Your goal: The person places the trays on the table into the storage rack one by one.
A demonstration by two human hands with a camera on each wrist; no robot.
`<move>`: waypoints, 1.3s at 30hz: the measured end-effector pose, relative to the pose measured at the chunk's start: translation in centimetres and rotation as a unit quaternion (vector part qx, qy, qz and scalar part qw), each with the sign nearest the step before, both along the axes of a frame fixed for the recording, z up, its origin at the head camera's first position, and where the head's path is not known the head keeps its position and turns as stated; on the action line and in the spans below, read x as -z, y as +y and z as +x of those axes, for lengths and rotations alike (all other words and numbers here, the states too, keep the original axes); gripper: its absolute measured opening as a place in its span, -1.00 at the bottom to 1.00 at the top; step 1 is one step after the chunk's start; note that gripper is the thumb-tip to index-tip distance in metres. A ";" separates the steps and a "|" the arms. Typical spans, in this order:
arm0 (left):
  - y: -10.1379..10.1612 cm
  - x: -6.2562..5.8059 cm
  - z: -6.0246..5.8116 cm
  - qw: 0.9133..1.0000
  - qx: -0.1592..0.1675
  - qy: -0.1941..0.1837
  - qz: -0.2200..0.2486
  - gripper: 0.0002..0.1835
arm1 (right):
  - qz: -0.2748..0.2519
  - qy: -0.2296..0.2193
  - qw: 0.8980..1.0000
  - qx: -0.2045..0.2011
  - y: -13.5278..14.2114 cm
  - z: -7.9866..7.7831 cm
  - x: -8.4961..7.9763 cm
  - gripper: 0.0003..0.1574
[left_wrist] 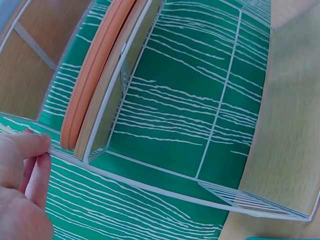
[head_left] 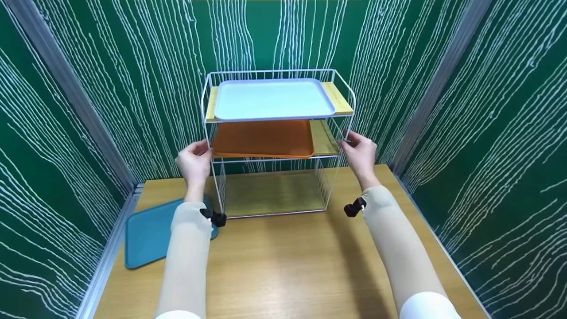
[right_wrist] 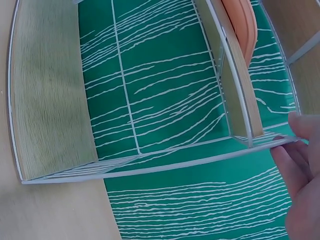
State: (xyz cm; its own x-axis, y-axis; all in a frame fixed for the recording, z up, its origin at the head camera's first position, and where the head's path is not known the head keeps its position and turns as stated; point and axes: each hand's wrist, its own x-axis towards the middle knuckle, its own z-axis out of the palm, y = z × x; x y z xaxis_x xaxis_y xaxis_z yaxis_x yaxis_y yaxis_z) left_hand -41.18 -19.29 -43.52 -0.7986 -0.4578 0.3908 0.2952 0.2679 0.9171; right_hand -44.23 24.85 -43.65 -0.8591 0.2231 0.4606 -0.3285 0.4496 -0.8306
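A white wire shelf rack [head_left: 273, 216] with wooden boards on three levels stands upright at the back of the table. My left hand [head_left: 195, 161] pinches its left front post beside the middle level, thumb and fingers on the wire in the left wrist view. On the opposite side my right hand [head_left: 359, 155] pinches the right post at about the same height; its fingertips [right_wrist: 295, 122] show on the wire in the right wrist view. A pale blue tray [head_left: 274, 99] lies on the top board, and an orange tray [head_left: 264, 138] sits on the middle board, toward its left.
A teal tray [head_left: 148, 235] lies on the wooden table [head_left: 274, 266] at the left, partly hidden by my left forearm. Green walls [head_left: 509, 133] with white wavy lines enclose the table at the back and both sides, with metal posts [head_left: 443, 75] at the corners.
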 end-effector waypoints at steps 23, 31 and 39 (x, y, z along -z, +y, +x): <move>-1.4 0.4 0.5 0.997 0.072 0.011 0.011 -0.67 | 0.021 0.005 0.998 0.064 -0.9 -0.4 1.2 -0.75; -2.3 1.2 2.1 0.979 0.194 0.022 0.053 -0.32 | 0.009 -0.003 0.998 0.067 -0.7 -0.2 1.3 -0.74; -3.0 5.7 4.3 0.978 0.164 0.003 0.129 -0.38 | -0.006 -0.007 0.998 0.063 -0.6 -0.1 1.2 -0.74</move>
State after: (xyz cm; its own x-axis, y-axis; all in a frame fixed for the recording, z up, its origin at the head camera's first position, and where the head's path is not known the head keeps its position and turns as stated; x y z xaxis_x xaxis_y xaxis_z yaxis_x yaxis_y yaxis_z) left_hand -36.84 -22.32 -49.21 -0.9172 -0.2616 0.3006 0.3317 -0.0831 0.9397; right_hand -44.31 24.23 -44.88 -0.8304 0.3349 0.4453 -0.2590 0.4756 -0.8407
